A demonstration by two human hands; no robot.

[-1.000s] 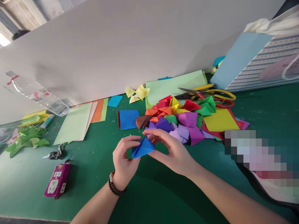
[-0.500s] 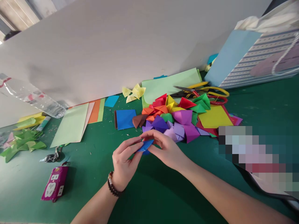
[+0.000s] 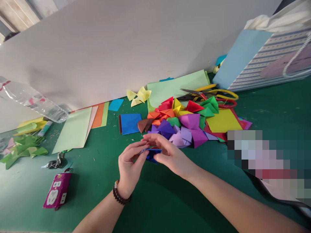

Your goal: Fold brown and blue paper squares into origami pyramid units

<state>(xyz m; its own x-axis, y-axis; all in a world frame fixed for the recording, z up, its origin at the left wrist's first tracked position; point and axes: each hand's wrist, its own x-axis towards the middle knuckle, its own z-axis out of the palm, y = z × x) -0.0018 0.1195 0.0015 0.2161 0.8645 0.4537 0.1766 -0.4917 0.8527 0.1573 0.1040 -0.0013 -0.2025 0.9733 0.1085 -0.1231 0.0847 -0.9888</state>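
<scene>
Between my hands, just above the green table (image 3: 102, 200), is a small folded piece of blue paper (image 3: 152, 155). My left hand (image 3: 131, 165) pinches its left end between thumb and fingers. On the other side, my right hand (image 3: 170, 155) grips its right end, thumb near the edge and fingers curled behind. Part of the paper is hidden by the fingers. Beyond the hands lies a pile of folded paper pieces (image 3: 190, 121) in purple, red, yellow and green. A stack of blue paper squares (image 3: 131, 124) sits left of a folded brown piece (image 3: 145, 125).
Scissors (image 3: 225, 94) lie behind the pile, near a striped paper bag (image 3: 272, 61). At left are a plastic bottle (image 3: 36, 102), pale green sheets (image 3: 74, 129), green scraps (image 3: 24, 147), keys (image 3: 54, 163) and a magenta tissue pack (image 3: 57, 191). A white partition (image 3: 121, 48) stands behind.
The blue paper has turned between my fingers, so its darker, lower side now faces me. Both hands have shifted only slightly and keep hold of it.
</scene>
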